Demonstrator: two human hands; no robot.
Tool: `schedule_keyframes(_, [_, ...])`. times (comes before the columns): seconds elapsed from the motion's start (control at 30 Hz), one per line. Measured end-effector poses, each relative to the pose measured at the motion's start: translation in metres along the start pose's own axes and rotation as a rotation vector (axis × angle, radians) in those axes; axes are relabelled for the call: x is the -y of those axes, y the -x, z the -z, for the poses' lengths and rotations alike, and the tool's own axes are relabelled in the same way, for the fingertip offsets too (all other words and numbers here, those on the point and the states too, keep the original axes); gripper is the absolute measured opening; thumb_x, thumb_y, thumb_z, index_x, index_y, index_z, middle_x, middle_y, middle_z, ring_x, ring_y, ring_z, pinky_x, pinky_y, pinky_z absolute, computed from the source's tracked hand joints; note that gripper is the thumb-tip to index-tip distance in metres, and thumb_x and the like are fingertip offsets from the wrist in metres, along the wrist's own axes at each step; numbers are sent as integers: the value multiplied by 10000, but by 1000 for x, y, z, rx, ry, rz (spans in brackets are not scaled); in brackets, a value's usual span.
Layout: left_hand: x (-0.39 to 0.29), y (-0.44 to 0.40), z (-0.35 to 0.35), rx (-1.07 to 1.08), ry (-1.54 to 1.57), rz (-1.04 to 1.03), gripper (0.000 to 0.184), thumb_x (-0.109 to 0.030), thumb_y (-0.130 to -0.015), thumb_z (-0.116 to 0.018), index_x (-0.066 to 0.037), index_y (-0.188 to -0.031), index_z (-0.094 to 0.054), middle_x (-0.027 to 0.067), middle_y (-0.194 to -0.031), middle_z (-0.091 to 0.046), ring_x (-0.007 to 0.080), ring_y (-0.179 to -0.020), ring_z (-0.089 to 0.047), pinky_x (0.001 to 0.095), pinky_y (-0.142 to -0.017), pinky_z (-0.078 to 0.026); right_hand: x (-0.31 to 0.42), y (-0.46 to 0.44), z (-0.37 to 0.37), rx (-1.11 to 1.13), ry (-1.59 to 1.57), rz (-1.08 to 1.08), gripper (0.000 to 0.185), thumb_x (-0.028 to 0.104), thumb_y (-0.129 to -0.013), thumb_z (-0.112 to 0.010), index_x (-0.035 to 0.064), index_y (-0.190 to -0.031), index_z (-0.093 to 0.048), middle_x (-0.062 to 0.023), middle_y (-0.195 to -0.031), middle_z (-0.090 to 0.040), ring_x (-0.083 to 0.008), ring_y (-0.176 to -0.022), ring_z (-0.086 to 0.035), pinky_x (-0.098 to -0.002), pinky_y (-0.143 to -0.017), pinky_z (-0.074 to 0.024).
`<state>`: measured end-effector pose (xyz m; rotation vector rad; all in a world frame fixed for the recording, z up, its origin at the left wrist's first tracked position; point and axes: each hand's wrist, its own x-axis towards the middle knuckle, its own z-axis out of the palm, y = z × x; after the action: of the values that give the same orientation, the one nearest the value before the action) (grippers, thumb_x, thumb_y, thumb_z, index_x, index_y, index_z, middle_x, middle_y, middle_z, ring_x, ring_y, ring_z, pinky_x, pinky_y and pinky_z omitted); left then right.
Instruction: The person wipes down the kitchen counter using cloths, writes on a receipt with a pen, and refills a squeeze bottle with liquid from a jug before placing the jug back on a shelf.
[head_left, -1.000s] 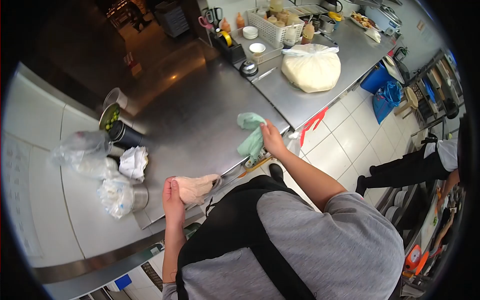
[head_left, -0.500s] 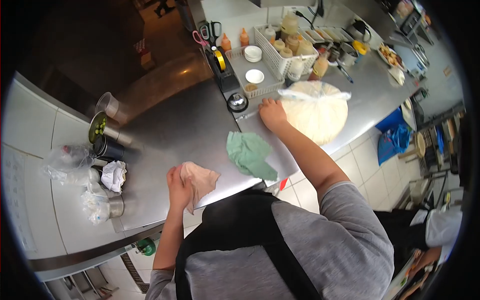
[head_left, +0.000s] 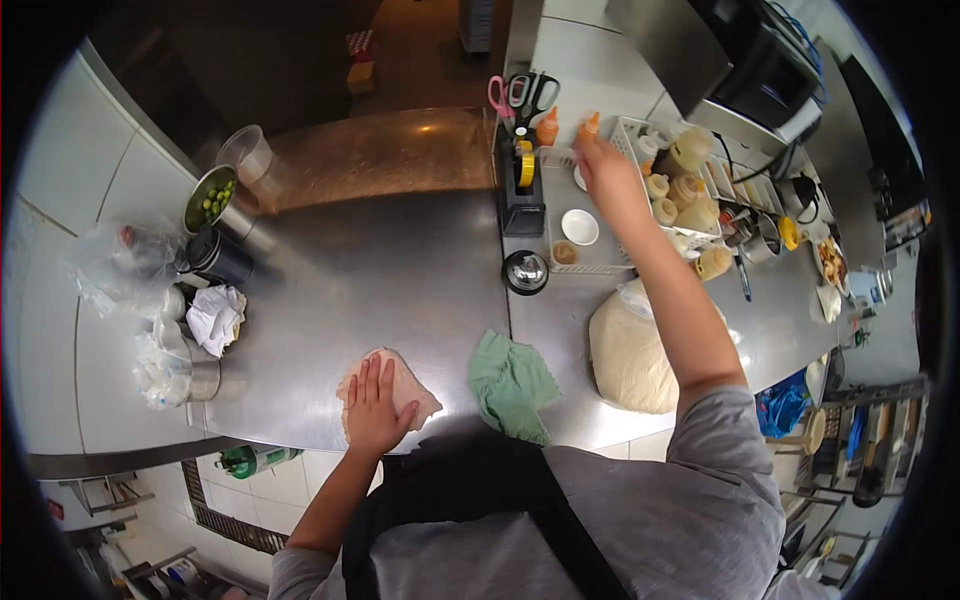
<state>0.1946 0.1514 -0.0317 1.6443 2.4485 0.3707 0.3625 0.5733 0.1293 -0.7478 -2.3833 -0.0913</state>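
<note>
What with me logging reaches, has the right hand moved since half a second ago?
Yes, the right hand has moved forward, from beside the bell to beyond it.

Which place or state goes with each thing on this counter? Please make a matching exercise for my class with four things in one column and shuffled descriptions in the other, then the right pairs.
Column one
1. Pink cloth
2. Green cloth
3. Bell
4. Tape roll

Column two
A. Shiny and dome-shaped
B. Yellow, on a black holder
C. Under the left hand
D. Crumpled, no hand on it

Right pairs: 1-C, 2-D, 3-A, 4-B
</note>
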Motion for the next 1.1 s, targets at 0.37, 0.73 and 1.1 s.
schedule_keyframes(0.37, [5, 1, 2, -16, 56, -12, 813, -451, -786, -633, -81, -1436, -313, 184, -1483, -294, 360, -1384, -247, 509, -1109, -174, -17, -119, -95, 322, 190, 20, 209, -22, -759, -558, 52, -943, -625, -195, -1001, -572, -353, -889, -622, -397, -758, -514])
schedule_keyframes(0.73, [18, -7, -4, -23, 77, -214, 792, -470, -808, -586, -67, -1433, -318, 188, -1486, -288, 345, -1390, -245, 511, -1114, -176, 4, -49, -11, -69, -96, -231, 188, 122, -879, -552, 13, -989, -657, -233, -917, -649, -393, -866, -623, -424, -774, -496])
schedule_keyframes(1.1, [31, -23, 6, 150, 66, -473, 811, -490, -846, -547, -78, -1470, -234, 168, -1530, -202, 320, -1419, -180, 464, -1139, -115, 32, 125, -65, 324, 98, -639, 300, 242, -905, -531, 180, -1185, -622, -178, -1036, -652, -354, -932, -630, -474, -797, -502])
